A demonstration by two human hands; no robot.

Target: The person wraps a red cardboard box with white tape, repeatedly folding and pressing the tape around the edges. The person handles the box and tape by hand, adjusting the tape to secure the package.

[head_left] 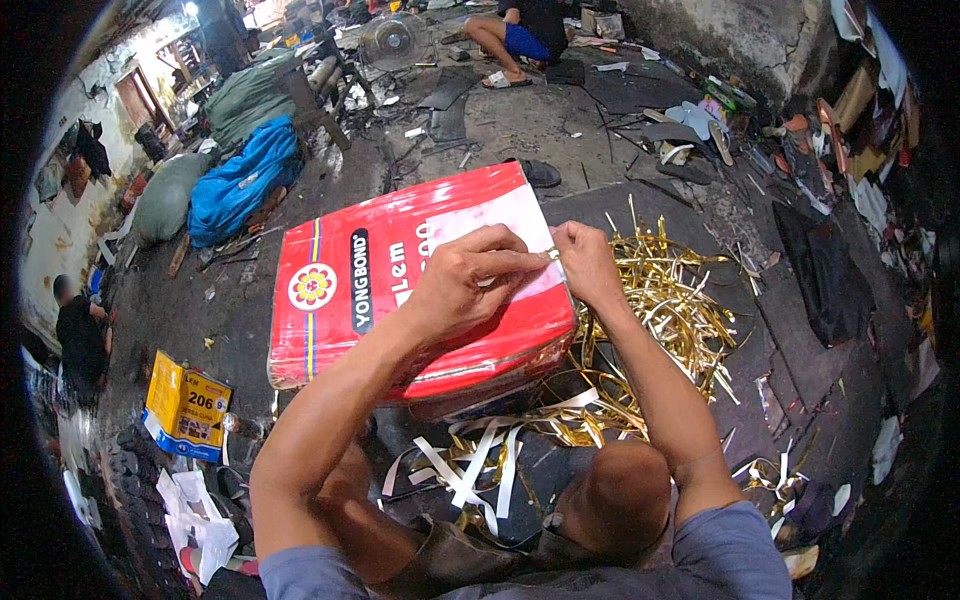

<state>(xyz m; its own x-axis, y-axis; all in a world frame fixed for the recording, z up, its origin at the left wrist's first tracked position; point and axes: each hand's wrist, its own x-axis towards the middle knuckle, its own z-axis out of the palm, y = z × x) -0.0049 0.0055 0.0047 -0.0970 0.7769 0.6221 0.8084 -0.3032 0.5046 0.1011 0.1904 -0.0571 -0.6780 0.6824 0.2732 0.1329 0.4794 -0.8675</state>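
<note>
A shiny red carton (330, 345) stands in front of me, its top within reach of both arms. My left hand (468, 278) is over the carton's right half, thumb and forefinger pinched together. My right hand (588, 262) is closed at the carton's right edge, its fingertips meeting those of the left. Between them shows a small pale piece (553, 255), too small to name. Under the hands lies a whitish sheet with pink smears (505, 212). Beside the right forearm is a heap of shiny gold strips (668, 285).
White strips (470, 475) lie near my knees. A yellow and blue box (188, 405) sits at left. Blue sheeting (245, 180) and a green sack (172, 200) lie beyond it. A person in blue shorts (525, 40) squats at the back, near a fan (393, 40). Black material (825, 275) is at right.
</note>
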